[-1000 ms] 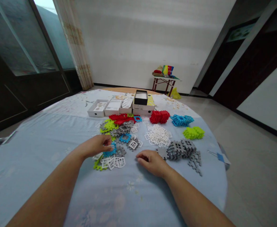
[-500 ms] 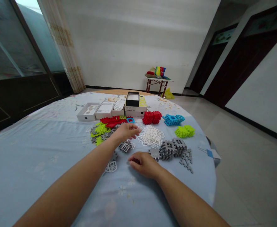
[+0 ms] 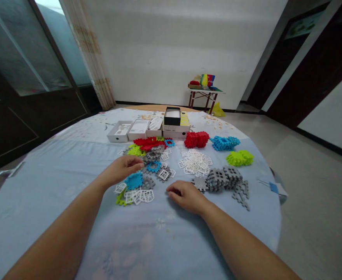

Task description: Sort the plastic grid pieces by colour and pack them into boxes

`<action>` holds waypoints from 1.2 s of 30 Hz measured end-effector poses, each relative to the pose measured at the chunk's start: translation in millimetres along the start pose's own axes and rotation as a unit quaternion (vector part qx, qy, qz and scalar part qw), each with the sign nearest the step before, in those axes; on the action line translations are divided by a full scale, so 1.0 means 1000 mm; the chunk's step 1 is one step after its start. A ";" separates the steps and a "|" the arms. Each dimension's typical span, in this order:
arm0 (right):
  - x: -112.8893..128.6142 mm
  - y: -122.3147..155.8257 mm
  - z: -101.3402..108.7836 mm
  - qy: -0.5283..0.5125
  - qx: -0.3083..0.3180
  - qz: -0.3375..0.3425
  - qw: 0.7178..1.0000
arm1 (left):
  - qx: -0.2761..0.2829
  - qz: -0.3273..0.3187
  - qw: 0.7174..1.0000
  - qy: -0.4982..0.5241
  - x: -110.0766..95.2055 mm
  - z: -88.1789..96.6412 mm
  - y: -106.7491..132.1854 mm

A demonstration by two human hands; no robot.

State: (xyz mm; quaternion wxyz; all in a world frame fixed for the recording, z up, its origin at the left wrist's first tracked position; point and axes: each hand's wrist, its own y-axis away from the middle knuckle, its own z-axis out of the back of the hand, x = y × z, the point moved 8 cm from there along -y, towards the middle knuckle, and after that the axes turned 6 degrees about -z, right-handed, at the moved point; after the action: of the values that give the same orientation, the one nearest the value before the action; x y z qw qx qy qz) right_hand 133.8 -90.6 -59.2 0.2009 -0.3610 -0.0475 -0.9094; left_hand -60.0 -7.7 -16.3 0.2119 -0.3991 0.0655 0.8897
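Observation:
My left hand [image 3: 122,170] hovers over a scatter of flat interlocking plastic tiles, its fingers loosely curled with nothing clearly in them, just above a blue tile [image 3: 134,181]. White grid tiles [image 3: 138,196] and a lime tile [image 3: 119,201] lie just below it. My right hand [image 3: 186,195] rests on the cloth with fingers curled under, beside a grey tile block [image 3: 223,178]. What it holds, if anything, is hidden.
A pile of white tiles [image 3: 196,161], a red block [image 3: 196,139], a blue block [image 3: 224,142] and a lime block [image 3: 240,158] lie farther back. Open white boxes [image 3: 136,130] and a black box [image 3: 172,116] stand behind on the pale blue tablecloth [image 3: 57,167]. A small table [image 3: 205,95] stands by the wall.
My left hand, stretched out towards the white pile half a second ago, has drawn back to the near tiles. A blue tile now lies beside it. My right hand has barely moved.

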 end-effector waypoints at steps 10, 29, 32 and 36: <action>-0.004 0.000 -0.002 -0.015 -0.005 -0.014 1.000 | 0.105 0.103 0.973 -0.177 0.044 0.015 0.041; -0.003 -0.001 -0.001 -0.010 -0.005 -0.028 1.000 | 0.064 0.101 0.968 -0.221 0.047 0.017 0.031; -0.004 -0.001 -0.002 -0.003 -0.003 -0.028 1.000 | 0.015 0.072 0.987 -0.143 0.036 0.020 0.023; -0.004 -0.001 -0.002 -0.001 -0.002 -0.026 1.000 | -0.044 0.042 0.998 0.005 0.020 0.020 0.009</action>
State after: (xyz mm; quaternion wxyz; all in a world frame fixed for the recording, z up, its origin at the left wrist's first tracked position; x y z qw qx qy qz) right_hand 135.0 -88.6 -63.5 0.1764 -0.3607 -0.0551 -0.9142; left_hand -89.4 -3.0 -18.2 0.1566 -0.4094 0.0443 0.8977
